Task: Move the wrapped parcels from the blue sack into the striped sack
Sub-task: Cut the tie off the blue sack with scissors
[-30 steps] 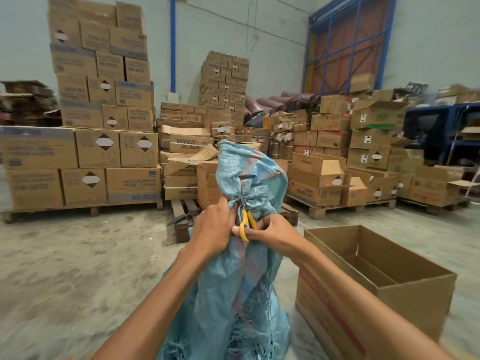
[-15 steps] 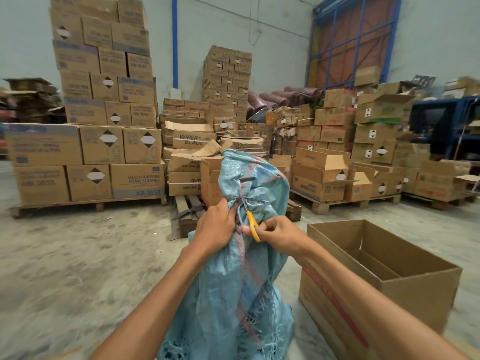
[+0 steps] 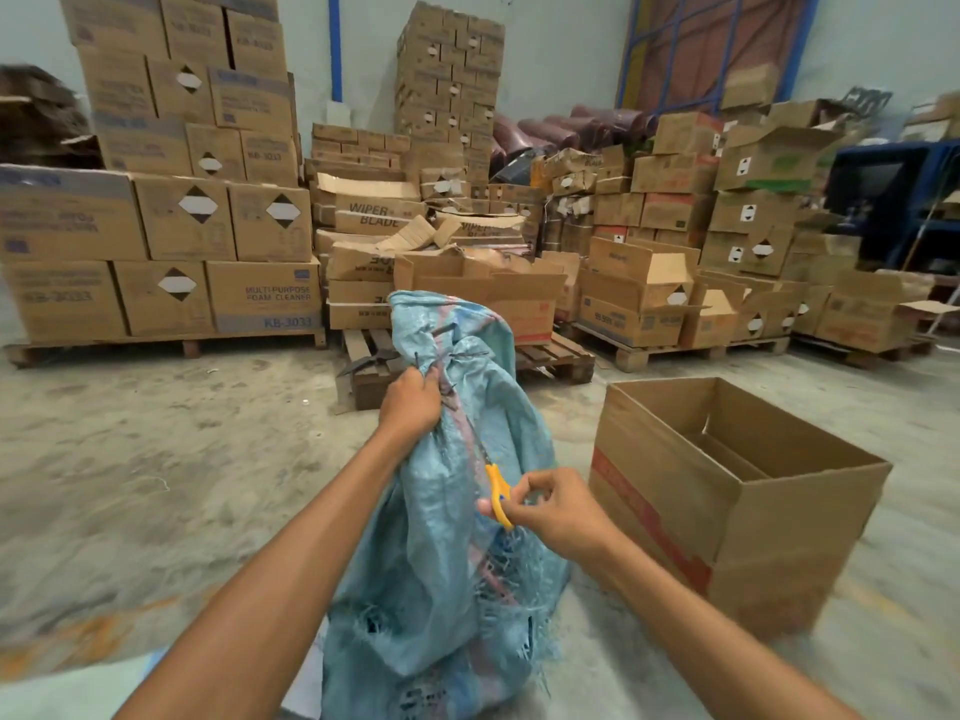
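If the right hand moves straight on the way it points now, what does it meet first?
Most likely the blue sack. The right hand points across toward it, and the yellow scissors it holds are at the sack's cloth, well below the left hand. Depth is hard to judge.

Warehouse. Stacked cartons [image 3: 171, 220] on wooden pallets [image 3: 166, 343] beyond the left hand [image 3: 410, 402]. Bare, dusty concrete floor [image 3: 130, 459] left of it.

A woven, pale blue sack [image 3: 441, 563] stands upright at six o'clock, its neck bunched toward twelve. A pink stripe runs down its front, and its edges are frayed.
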A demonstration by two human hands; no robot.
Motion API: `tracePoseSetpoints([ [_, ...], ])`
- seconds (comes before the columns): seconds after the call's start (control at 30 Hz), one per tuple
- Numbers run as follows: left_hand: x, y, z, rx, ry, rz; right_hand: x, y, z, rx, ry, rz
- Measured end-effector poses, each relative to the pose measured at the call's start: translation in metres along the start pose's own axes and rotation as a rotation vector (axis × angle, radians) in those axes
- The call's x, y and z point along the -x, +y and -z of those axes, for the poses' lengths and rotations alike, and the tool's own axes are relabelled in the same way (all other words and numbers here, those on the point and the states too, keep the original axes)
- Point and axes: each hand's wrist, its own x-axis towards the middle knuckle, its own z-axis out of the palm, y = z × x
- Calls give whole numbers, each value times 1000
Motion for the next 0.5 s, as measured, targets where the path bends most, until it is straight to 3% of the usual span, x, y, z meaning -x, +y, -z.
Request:
tracePoseSetpoints([
  [0.17, 12, -11, -15, -46, -43, 81, 61, 97, -48, 59, 275, -114],
  [0.3, 23, -25, -28, -56, -78, 105, 127, 172, -87, 182, 171, -332],
  [0.5, 31, -33, -33, -28, -124, 128, 175, 220, -124, 459, -9, -675],
])
